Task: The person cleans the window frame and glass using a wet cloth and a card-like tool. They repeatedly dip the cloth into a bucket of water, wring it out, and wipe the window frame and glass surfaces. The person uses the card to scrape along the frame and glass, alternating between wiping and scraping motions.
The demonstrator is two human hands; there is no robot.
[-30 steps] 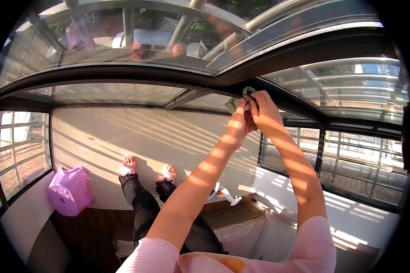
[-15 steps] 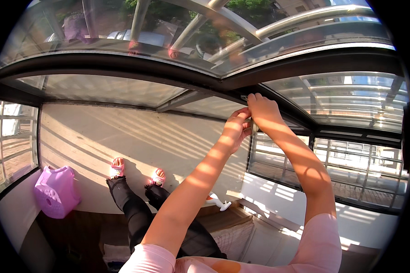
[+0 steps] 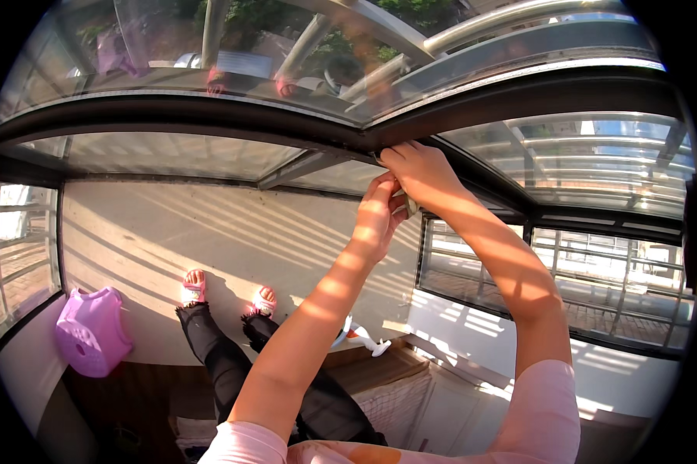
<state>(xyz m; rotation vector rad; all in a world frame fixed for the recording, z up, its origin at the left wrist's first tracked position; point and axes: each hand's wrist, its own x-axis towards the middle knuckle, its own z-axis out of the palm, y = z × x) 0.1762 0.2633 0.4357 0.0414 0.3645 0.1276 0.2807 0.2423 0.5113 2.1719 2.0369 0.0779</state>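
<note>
My right hand (image 3: pixel 423 176) is closed, its fingertips up against the dark window frame (image 3: pixel 317 137) just beside the corner where two frame bars meet. Right below it, my left hand (image 3: pixel 378 210) is raised with bent fingers drawn together, its fingertips meeting the right hand. A small pale, greyish thing (image 3: pixel 412 206) shows between the hands. Its kind cannot be made out, and most of it is hidden by the fingers. Both arms are stretched forward, and sunlight stripes cross them.
A pink plastic stool (image 3: pixel 93 332) stands on the floor at the left. A white spray bottle with an orange trigger (image 3: pixel 360 335) is by a brown wooden cabinet (image 3: pixel 387 367) below my arms. Glass panes (image 3: pixel 170 158) with metal bars outside surround the space. My feet in pink sandals (image 3: pixel 194 288) are on the pale floor.
Both hands have shifted left along the dark frame, closer to its corner. The view has moved slightly, and more of the spray bottle shows beside my left arm.
</note>
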